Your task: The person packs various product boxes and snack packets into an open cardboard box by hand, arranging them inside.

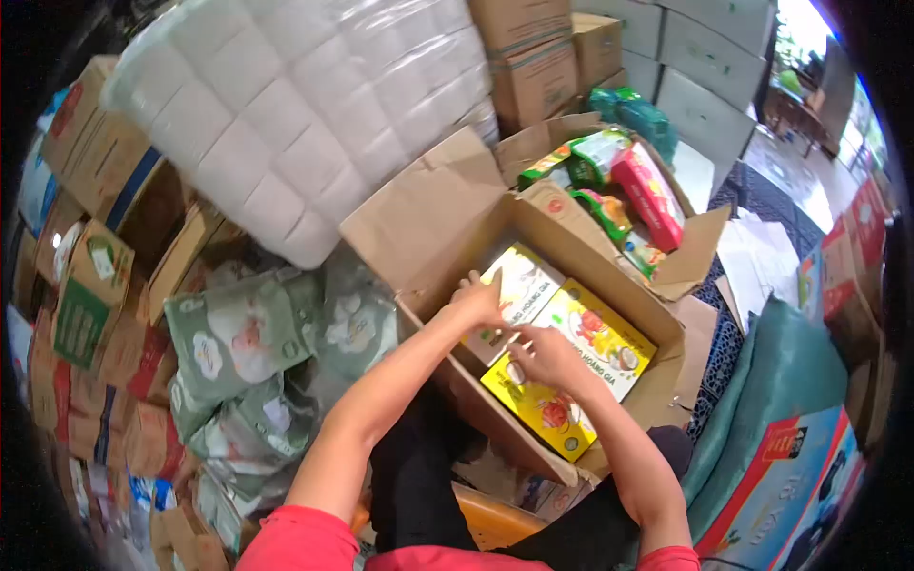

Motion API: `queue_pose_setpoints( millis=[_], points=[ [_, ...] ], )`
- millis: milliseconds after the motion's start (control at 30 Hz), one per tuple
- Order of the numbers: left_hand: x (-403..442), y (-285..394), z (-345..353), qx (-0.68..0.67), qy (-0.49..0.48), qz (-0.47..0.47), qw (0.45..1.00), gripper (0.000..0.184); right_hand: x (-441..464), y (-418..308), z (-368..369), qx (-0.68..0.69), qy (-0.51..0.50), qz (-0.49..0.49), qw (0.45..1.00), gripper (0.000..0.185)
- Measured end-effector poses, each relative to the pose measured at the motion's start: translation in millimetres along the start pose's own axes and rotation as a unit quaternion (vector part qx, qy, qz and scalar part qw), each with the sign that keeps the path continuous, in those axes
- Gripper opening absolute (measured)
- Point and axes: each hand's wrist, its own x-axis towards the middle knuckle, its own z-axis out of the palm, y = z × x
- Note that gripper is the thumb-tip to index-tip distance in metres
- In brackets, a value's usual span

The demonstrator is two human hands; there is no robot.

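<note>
A large cardboard carton [442,249] stands open in front of me, its flaps folded outward. Inside lie two yellow-and-white printed boxes side by side: a left box [520,276] and a right box [581,366] with pictures of fruit and coconut. My left hand [479,303] rests over the left box near the carton's left wall, its fingers apart. Just beside it, my right hand [545,356] lies on the right box with bent fingers and the thumb apart from them. The two hands' fingertips almost meet, and neither grips a box visibly.
Behind the carton, another open carton [545,202] holds green packets and a red box [649,195]. Green-grey packages [243,333] are heaped at left, below a wrapped bale of white rolls [314,114]. A teal cushion-like bundle [785,381] and a blue-red box [785,485] stand right.
</note>
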Motion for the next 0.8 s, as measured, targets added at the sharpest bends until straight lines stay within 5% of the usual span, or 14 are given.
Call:
queue_pose_setpoints(
  millis=[33, 100, 800],
  points=[
    [-1.2, -1.4, -7.6, -0.019, -0.004, 0.018, 1.0, 0.13, -7.7, 9.8, 6.4, -0.161, 0.046, -0.048, 0.985, 0.031],
    [-3.8, -6.8, -8.9, -0.011, 0.0, 0.049, 0.999, 0.127, -11.6, 23.0, 6.7, -0.263, -0.034, -0.056, 0.963, 0.028],
    [-0.8, 19.7, -2.8, 0.138, -0.075, -0.008, 0.988, 0.124, -96.8, 56.7, -28.9, -0.223, -0.003, 0.004, 0.975, 0.028]
  ],
)
